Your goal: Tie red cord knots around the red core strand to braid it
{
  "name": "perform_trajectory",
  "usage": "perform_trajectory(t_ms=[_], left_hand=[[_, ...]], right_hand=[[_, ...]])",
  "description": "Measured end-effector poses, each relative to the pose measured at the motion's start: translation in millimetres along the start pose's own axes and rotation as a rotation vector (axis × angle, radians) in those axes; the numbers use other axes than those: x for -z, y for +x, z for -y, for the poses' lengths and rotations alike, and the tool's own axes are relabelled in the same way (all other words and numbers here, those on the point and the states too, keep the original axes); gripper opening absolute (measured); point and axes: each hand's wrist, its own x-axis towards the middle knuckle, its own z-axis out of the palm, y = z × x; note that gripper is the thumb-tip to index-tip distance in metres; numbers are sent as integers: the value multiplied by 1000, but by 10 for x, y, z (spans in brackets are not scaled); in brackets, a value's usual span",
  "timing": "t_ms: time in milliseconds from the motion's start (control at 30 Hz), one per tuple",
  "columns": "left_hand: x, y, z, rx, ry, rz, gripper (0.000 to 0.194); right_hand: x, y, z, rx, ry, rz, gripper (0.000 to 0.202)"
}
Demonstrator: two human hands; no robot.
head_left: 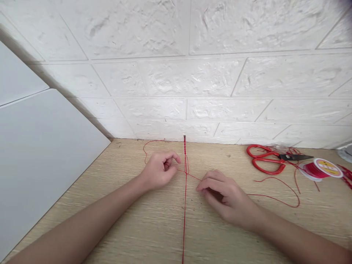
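A taut red cord (184,220) runs over the wooden tabletop (132,234) from the near edge, between the forearms; the right hand (229,201), palm down, pinches a thin cross thread (194,177) between its thumb and fingertips, a loose tail curving out beyond the wrist; farther on, that thread crosses the cord below a small open loop; the left hand (161,168) is curled, index finger arched above the thumb, the thread running into it, though I cannot tell how firmly it is gripped; to the right lie a spool (320,169) and red-handled scissors (282,157); beyond the loop, a short knotted braid (184,147) reaches a dark peg (184,136) by the white brick-patterned wall (209,77).
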Motion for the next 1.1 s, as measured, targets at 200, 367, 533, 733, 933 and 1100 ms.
perform_trajectory(t_ms=[200,367,533,733,933,1100], left_hand=[[-19,-55,-10,-262,288,85,12],[-8,-39,10,-334,420,105,9],[-7,-41,18,-353,505,91,12],[-14,-31,42,-369,575,0,11],[-30,-24,53,-293,625,-144,9],[-31,-12,59,-202,655,-187,9]], right_hand=[[1,1,-19,-53,-21,-37,22],[-7,4,-28,-64,-28,-67,22],[-18,7,-28,-72,-36,-80,23],[-28,7,-45,-88,-76,-93,22],[-39,0,-76,-98,-119,-134,22],[-41,-2,-95,-108,-150,-181,21]])
